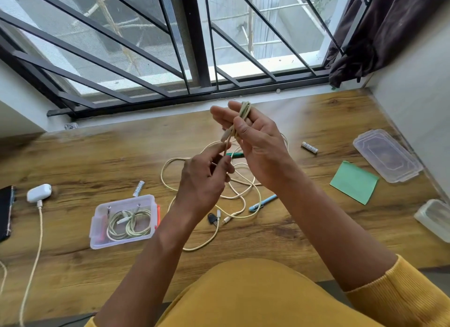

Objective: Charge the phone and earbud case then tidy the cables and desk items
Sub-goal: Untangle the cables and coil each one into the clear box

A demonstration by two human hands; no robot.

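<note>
Coiling one cable (239, 122), you pinch it in both hands; case (39, 192) charges, desk (316, 229) clutter remains.

The desk (73, 266) looks like wood-grain laminate, warm brown with dark knots and a soft satin sheen. The cream cable (243, 180) heaped on it seems braided and matt — the same finish as the coils inside the small box (97, 234), which is clear, slightly cloudy plastic. Its lid (387, 155) is the same translucent plastic, faintly glossy. The earbud case (39, 192) is smooth white plastic. The green note (354, 182) is flat matt paper. Window bars (197, 34) look like dark painted metal; the curtain (379, 32) is dark, soft-piled cloth — the sleeve (414, 297) is ribbed mustard knit.
</note>
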